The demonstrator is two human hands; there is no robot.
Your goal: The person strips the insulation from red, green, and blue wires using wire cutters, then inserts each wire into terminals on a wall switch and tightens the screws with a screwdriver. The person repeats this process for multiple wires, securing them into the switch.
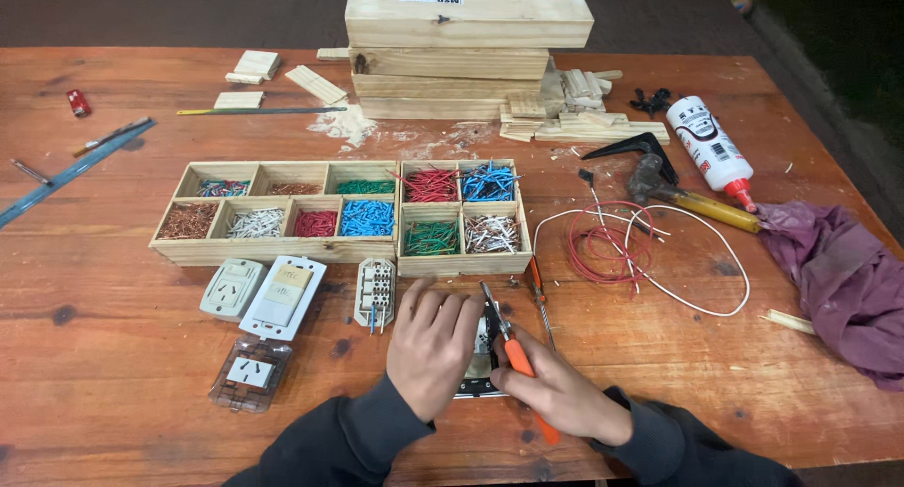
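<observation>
A small pale electrical module with a dark rim (478,372) lies on the reddish wooden tabletop (113,355) near its front edge, mostly covered by the two hands. The left hand (433,346) rests flat on top of it, fingers spread and pressing down, clasping nothing. The right hand (556,393) is clenched around the orange-handled pliers (513,355), whose dark metal tip points up and away toward the module's upper edge, just beside the left hand's fingers. Both forearms wear dark sleeves.

Just beside the pliers lies a thin orange-handled screwdriver (540,299). To the left of the hands stands a small white terminal block with two blue wires (375,294), then a white rectangular switch plate with a yellowish centre (284,297), a grey-white socket face (231,287) and a clear plastic box holding a white socket insert (250,374).

Behind these sits a pale wooden compartment tray (273,250) and, touching its right end, a smaller four-cell wooden tray (461,264); both hold short cut wire pieces sorted by colour: red, blue, green, white, copper.

To the right lies a loose coil of red and white wire (621,247), a hammer with a yellow handle (687,197), a white glue bottle with a red cap (711,150) and a crumpled purple cloth (843,284). At the far edge is a stack of pale wooden planks (461,54) with small offcuts around it.
</observation>
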